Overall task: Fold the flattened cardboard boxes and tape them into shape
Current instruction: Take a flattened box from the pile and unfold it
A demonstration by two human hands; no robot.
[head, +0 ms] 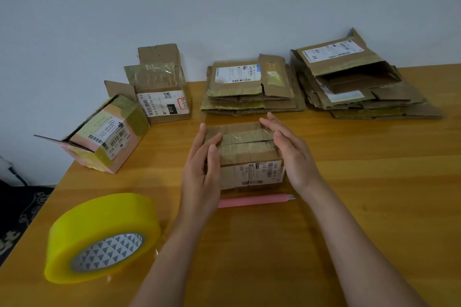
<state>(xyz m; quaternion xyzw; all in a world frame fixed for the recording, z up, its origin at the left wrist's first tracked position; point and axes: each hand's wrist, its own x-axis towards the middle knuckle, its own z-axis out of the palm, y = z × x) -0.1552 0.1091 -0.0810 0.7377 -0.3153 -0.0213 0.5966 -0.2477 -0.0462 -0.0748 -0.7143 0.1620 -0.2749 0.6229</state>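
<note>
A small folded cardboard box (247,157) stands in the middle of the wooden table (349,207), with clear tape across its closed top flaps. My left hand (202,169) lies flat against the box's left side, thumb on the top edge. My right hand (289,152) is at the right side with straight fingers; whether it touches the box I cannot tell. A big yellow tape roll (99,237) lies at the near left. A pink utility knife (254,200) lies just in front of the box.
Two stacks of flattened cardboard boxes (252,87) (359,80) lie at the back against the wall. Two shaped boxes sit at the back left: one upright with open flaps (162,97), one tipped on its side (107,137). The table's left edge runs diagonally.
</note>
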